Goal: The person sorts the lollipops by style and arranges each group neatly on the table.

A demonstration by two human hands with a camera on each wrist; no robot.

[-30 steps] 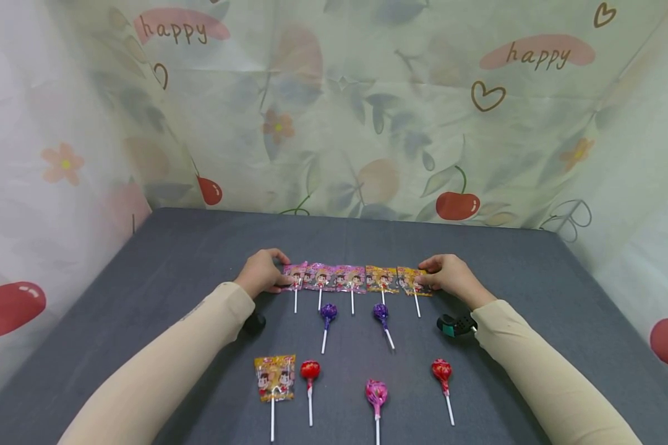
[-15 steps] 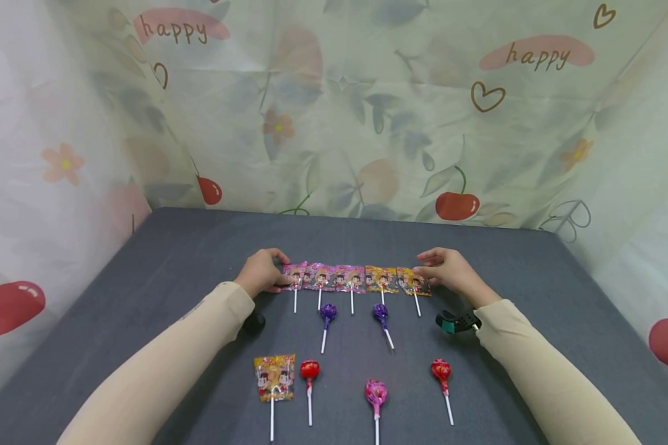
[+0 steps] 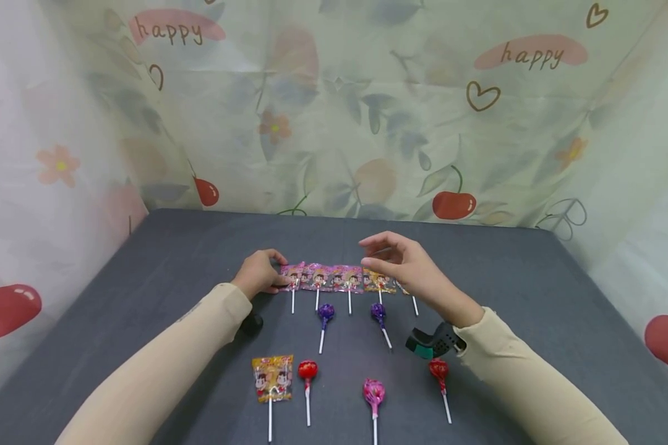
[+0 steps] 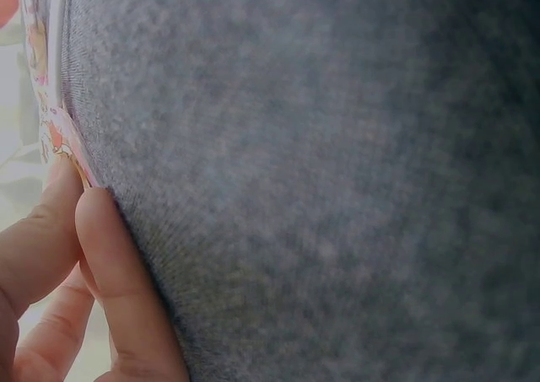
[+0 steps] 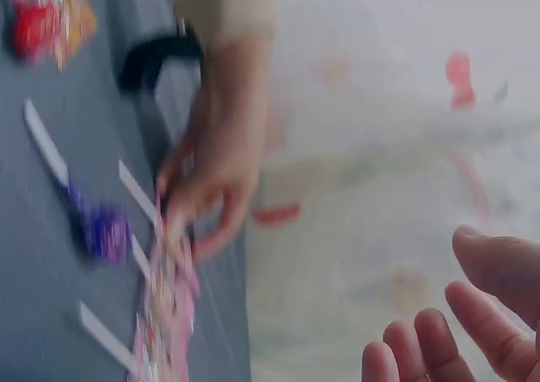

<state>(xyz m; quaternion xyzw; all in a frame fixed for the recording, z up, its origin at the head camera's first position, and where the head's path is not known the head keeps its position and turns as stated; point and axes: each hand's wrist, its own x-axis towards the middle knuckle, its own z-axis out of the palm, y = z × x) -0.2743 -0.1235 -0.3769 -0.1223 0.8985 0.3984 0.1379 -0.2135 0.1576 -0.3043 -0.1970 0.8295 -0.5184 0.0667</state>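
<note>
A row of flat-wrapped lollipops crosses the middle of the table: three pink, then two yellow. My left hand (image 3: 259, 273) pinches the edge of the leftmost pink-wrapped lollipop (image 3: 294, 277); its wrapper (image 4: 57, 133) shows between thumb and finger in the left wrist view. Over the right part of the row hovers my right hand (image 3: 409, 266), fingers loosely bent and holding nothing. Beneath it lies a yellow-wrapped lollipop (image 3: 380, 283). The rightmost yellow one is mostly hidden, with its stick (image 3: 415, 306) showing. The right wrist view is blurred, with bare fingers (image 5: 489, 314) apart.
Two purple lollipops (image 3: 326, 313) lie just in front of the row. Nearer are a yellow-wrapped lollipop (image 3: 273, 378), a red ball lollipop (image 3: 308, 370), a pink one (image 3: 373, 392) and another red one (image 3: 439, 369). A printed curtain (image 3: 339, 154) stands behind the grey table (image 3: 200, 241).
My right hand has let go of the rightmost yellow-wrapped lollipop, lifted and moved left over the row. My left hand keeps its place at the left end.
</note>
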